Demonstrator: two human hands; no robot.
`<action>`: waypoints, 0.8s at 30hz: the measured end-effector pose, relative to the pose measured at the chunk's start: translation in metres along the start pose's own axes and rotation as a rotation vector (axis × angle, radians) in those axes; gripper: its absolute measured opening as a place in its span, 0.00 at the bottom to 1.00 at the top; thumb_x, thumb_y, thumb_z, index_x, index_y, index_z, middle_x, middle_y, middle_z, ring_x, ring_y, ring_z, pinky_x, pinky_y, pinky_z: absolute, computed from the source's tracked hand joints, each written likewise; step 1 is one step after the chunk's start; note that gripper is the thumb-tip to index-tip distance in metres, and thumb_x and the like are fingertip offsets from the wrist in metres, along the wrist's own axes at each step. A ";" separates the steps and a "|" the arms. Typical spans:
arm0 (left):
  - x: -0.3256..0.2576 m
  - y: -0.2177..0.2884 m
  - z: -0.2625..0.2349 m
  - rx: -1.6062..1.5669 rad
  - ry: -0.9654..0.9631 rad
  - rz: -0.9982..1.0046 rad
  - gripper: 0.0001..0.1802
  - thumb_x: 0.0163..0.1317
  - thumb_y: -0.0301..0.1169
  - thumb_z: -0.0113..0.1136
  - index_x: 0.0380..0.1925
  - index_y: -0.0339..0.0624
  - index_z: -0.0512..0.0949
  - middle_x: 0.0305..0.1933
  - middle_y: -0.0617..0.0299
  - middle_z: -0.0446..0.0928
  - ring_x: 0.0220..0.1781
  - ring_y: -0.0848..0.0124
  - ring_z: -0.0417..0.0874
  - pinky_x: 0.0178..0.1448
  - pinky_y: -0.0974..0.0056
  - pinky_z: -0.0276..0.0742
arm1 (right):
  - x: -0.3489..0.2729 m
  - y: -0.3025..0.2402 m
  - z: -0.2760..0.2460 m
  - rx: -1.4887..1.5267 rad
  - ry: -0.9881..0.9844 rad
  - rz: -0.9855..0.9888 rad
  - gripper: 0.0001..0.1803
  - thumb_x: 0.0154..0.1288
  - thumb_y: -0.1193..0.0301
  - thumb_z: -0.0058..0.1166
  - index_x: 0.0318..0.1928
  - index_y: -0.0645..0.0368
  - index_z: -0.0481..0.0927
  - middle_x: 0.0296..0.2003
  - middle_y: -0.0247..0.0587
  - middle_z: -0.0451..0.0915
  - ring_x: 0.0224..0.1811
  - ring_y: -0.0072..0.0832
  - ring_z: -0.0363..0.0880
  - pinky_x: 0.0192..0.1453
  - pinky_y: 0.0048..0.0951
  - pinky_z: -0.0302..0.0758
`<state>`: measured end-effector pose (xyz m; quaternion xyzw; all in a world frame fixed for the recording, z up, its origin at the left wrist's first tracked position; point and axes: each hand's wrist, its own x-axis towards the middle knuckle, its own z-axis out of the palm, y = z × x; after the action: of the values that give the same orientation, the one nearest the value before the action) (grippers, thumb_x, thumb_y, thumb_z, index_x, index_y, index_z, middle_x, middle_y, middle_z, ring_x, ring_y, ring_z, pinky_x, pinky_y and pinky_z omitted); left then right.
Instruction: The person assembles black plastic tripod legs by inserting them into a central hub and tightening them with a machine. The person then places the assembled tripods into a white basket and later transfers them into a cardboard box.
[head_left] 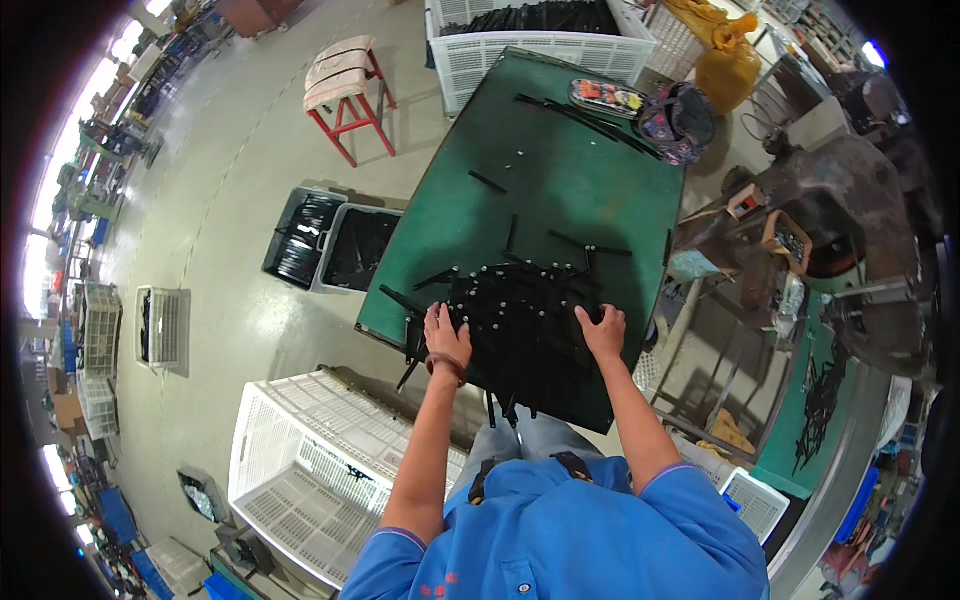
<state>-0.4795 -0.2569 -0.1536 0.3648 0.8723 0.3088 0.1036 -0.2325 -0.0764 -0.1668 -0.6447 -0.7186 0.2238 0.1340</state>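
Under my left hand [446,335] and right hand [603,331] I see a heap of black strips [520,320], matt with small pale studs, probably plastic, though I cannot be sure. The table [560,170] top looks like smooth, dull green covering. Beside its near left corner, the white crate [320,470] is lattice plastic. My sleeves [560,540] are blue cloth.

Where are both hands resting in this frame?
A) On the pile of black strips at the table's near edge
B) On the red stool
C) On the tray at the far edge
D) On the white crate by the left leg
A: the left hand and right hand lie flat on the pile of black strips on the green table.
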 end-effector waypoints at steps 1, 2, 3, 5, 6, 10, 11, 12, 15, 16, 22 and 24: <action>-0.008 -0.002 -0.003 -0.033 0.068 0.020 0.33 0.55 0.32 0.61 0.60 0.34 0.64 0.64 0.44 0.61 0.67 0.46 0.60 0.69 0.51 0.57 | -0.004 -0.003 0.006 0.012 0.011 -0.009 0.36 0.51 0.42 0.60 0.48 0.62 0.74 0.45 0.51 0.73 0.52 0.48 0.70 0.56 0.44 0.69; -0.015 -0.005 -0.007 -0.020 0.129 0.049 0.33 0.55 0.34 0.62 0.59 0.34 0.64 0.64 0.44 0.62 0.66 0.47 0.62 0.68 0.50 0.58 | -0.007 -0.005 0.011 0.014 0.013 -0.032 0.37 0.51 0.43 0.61 0.48 0.63 0.73 0.45 0.51 0.73 0.51 0.48 0.70 0.56 0.44 0.69; -0.023 -0.004 -0.017 0.011 0.169 -0.025 0.33 0.56 0.36 0.62 0.59 0.34 0.64 0.63 0.44 0.62 0.66 0.48 0.62 0.68 0.50 0.59 | -0.011 -0.009 0.013 0.013 0.010 -0.061 0.37 0.51 0.43 0.61 0.48 0.63 0.73 0.45 0.51 0.73 0.51 0.48 0.70 0.56 0.44 0.69; -0.037 -0.020 -0.025 0.051 0.222 -0.203 0.36 0.54 0.43 0.65 0.59 0.36 0.65 0.63 0.47 0.63 0.64 0.49 0.65 0.66 0.50 0.61 | -0.014 -0.014 0.013 0.055 -0.061 -0.078 0.40 0.50 0.43 0.62 0.50 0.65 0.72 0.45 0.50 0.73 0.51 0.46 0.70 0.56 0.42 0.68; -0.041 -0.023 -0.030 0.101 0.191 -0.267 0.37 0.53 0.45 0.65 0.59 0.37 0.66 0.62 0.48 0.64 0.63 0.50 0.65 0.66 0.50 0.61 | -0.015 -0.018 0.010 0.096 -0.129 -0.047 0.41 0.49 0.42 0.62 0.50 0.65 0.72 0.46 0.51 0.73 0.52 0.46 0.70 0.57 0.42 0.68; -0.040 -0.020 -0.037 0.330 0.113 -0.383 0.39 0.50 0.54 0.65 0.58 0.44 0.68 0.59 0.52 0.65 0.61 0.53 0.66 0.66 0.50 0.57 | -0.021 -0.035 0.006 0.168 -0.299 0.013 0.44 0.48 0.42 0.64 0.53 0.67 0.70 0.49 0.53 0.73 0.55 0.47 0.69 0.60 0.43 0.66; -0.035 -0.016 -0.040 0.353 0.098 -0.384 0.39 0.50 0.55 0.65 0.57 0.45 0.68 0.58 0.52 0.65 0.61 0.54 0.66 0.66 0.50 0.56 | -0.022 -0.036 0.011 0.154 -0.278 -0.003 0.45 0.47 0.42 0.64 0.54 0.67 0.69 0.49 0.53 0.72 0.55 0.48 0.68 0.60 0.43 0.65; -0.030 -0.014 -0.042 0.377 0.089 -0.389 0.39 0.49 0.56 0.65 0.57 0.46 0.69 0.58 0.52 0.66 0.60 0.54 0.66 0.65 0.50 0.56 | -0.022 -0.040 0.014 0.141 -0.260 -0.027 0.45 0.47 0.43 0.65 0.54 0.68 0.69 0.49 0.54 0.72 0.55 0.48 0.68 0.61 0.43 0.65; -0.015 -0.016 -0.048 0.496 0.053 -0.254 0.34 0.51 0.58 0.62 0.46 0.42 0.73 0.51 0.54 0.69 0.57 0.54 0.68 0.62 0.51 0.60 | -0.022 -0.051 0.023 0.071 -0.207 -0.047 0.44 0.47 0.46 0.66 0.54 0.69 0.68 0.50 0.55 0.72 0.57 0.50 0.66 0.61 0.44 0.65; -0.011 -0.015 -0.052 0.506 -0.017 -0.276 0.33 0.51 0.59 0.61 0.43 0.41 0.73 0.50 0.54 0.69 0.56 0.53 0.69 0.60 0.52 0.64 | -0.022 -0.051 0.026 0.070 -0.214 -0.078 0.43 0.47 0.47 0.67 0.53 0.69 0.68 0.50 0.56 0.72 0.57 0.50 0.67 0.61 0.43 0.65; -0.021 -0.004 -0.046 0.258 -0.023 -0.581 0.37 0.52 0.61 0.60 0.44 0.37 0.72 0.46 0.51 0.70 0.53 0.50 0.73 0.52 0.53 0.73 | -0.011 -0.054 0.029 0.243 -0.330 -0.112 0.40 0.47 0.52 0.68 0.52 0.68 0.68 0.49 0.56 0.74 0.53 0.47 0.73 0.58 0.40 0.69; -0.029 -0.008 -0.025 0.153 -0.110 -0.614 0.41 0.52 0.61 0.60 0.52 0.35 0.69 0.51 0.44 0.70 0.55 0.47 0.73 0.57 0.52 0.71 | -0.011 -0.062 0.028 0.328 -0.408 -0.049 0.40 0.46 0.53 0.69 0.52 0.68 0.68 0.47 0.56 0.76 0.50 0.47 0.76 0.56 0.39 0.71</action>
<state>-0.4731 -0.2933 -0.1402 0.1077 0.9553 0.1764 0.2113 -0.2982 -0.0958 -0.1591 -0.5382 -0.7003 0.4594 0.0942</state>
